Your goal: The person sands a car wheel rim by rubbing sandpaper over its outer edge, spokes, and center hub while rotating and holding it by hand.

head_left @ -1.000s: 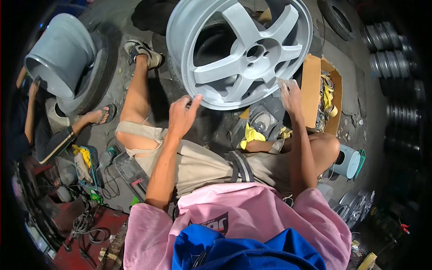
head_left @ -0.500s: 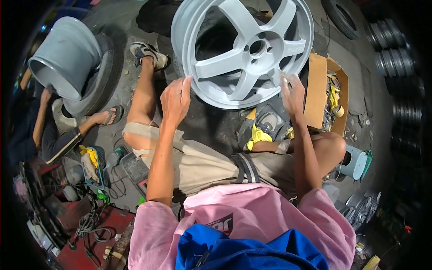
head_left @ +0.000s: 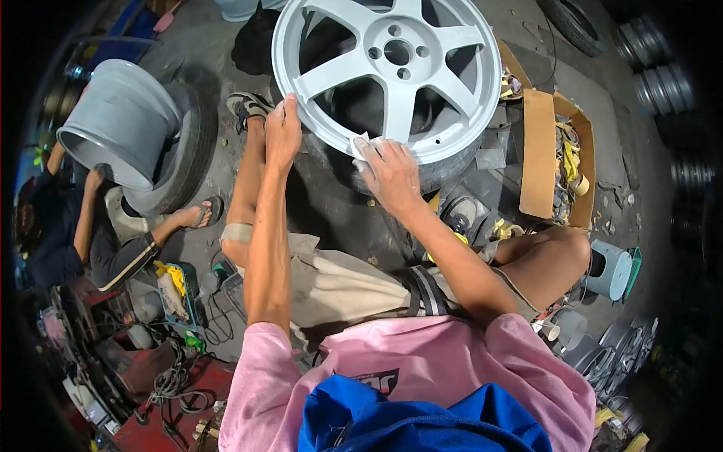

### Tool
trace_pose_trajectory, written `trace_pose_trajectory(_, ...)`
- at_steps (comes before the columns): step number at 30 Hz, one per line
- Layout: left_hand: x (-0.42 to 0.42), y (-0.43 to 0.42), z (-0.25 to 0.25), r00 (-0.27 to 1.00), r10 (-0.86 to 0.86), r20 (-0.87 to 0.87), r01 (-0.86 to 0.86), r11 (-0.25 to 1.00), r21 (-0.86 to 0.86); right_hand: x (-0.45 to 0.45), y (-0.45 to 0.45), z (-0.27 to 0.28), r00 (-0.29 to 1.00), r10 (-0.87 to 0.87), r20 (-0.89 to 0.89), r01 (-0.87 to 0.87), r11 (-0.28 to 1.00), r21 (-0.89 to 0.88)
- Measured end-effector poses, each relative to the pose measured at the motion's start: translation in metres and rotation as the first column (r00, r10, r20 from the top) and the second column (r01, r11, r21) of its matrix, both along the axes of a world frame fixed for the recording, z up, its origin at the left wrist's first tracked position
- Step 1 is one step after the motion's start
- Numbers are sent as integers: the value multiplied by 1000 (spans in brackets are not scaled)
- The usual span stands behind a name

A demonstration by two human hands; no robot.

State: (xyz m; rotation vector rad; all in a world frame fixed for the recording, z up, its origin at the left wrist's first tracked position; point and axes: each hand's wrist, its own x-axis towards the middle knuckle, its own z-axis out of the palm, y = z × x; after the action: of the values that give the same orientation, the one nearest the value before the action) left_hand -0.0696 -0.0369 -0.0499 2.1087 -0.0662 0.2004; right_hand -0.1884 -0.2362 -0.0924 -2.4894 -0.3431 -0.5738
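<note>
A light grey spoked wheel rim lies in front of me, resting on a black tire. My left hand grips the rim's left edge, its fingers closed on the lip. Near the bottom edge, my right hand presses a small pale sheet against the rim, with its fingers together. The sheet's far part is hidden under the fingers.
At the left, a co-worker's hand touches another grey rim on a tire. An open cardboard box with scraps stands right. Stacked rims line the far right. A blue basket sits lower left.
The rim has turned and moved left, its spokes now in a different position. My right hand has moved left along its lower edge. My left hand has taken hold of the rim's left edge.
</note>
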Motion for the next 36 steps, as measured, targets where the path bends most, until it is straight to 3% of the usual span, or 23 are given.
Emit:
trace_pose_trajectory(2,-11,-4,19,977,-35,-209,11,993,-114,12,-7,9,998,25,-63,-30,997,-70)
trace_pose_trajectory(3,-13,-5,12,977,-29,-212,5,993,-115,11,-15,15,997,32,-65,-36,997,-70)
trace_pose_trajectory(5,-16,-5,-8,984,-90,-152,36,945,-326,12,-41,31,986,163,-40,-167,976,-142)
trace_pose_trajectory(9,-50,-34,27,915,-316,-250,123,809,-575,1,-107,82,944,213,-251,-270,937,-222)
trace_pose_trajectory(11,-65,-41,31,897,-361,-255,164,808,-566,0,-120,107,931,203,-302,-286,922,-261)
trace_pose_trajectory(13,-86,-49,15,881,-303,-365,-3,765,-644,-7,-129,109,917,183,-354,-296,909,-295)
trace_pose_trajectory(15,-109,-45,-10,847,-320,-424,-53,743,-667,-11,-130,86,911,285,-299,-375,874,-309)
trace_pose_trajectory(16,-121,-39,-26,840,-336,-426,-26,759,-651,-16,-125,83,839,265,-475,-420,870,-258)
trace_pose_trajectory(17,-129,-33,-37,833,-352,-428,1,773,-634,-21,-122,80,838,274,-471,-427,867,-256)
trace_pose_trajectory(20,-134,-27,-36,786,-378,-490,-4,789,-615,-39,-118,71,931,245,-273,-335,870,-361)
trace_pose_trajectory(23,-122,-32,-20,781,-396,-483,49,810,-585,-34,-122,78,945,208,-252,-288,895,-342)
trace_pose_trajectory(26,-120,-25,-4,777,-357,-519,191,919,-345,-40,-120,76,950,221,-220,-281,915,-291)
trace_pose_trajectory(27,-124,-23,5,778,-355,-519,191,920,-344,-42,-118,72,947,224,-229,-284,919,-273)
trace_pose_trajectory(29,-134,-19,21,828,-329,-454,228,937,-263,-43,-116,68,940,226,-257,-288,928,-236)
trace_pose_trajectory(32,-119,-11,30,960,-218,-177,157,938,-308,-44,-119,72,956,211,-204,-255,941,-221)
trace_pose_trajectory(33,-109,-11,31,981,-177,-79,146,942,-302,-45,-125,66,954,230,-194,-259,956,-140)
trace_pose_trajectory(35,-95,-18,54,995,-101,-11,99,988,-121,-44,-136,68,952,247,-182,-262,963,-65)
trace_pose_trajectory(36,-87,-22,53,986,-163,24,165,981,-103,-45,-142,73,980,177,-92,-186,978,-93)
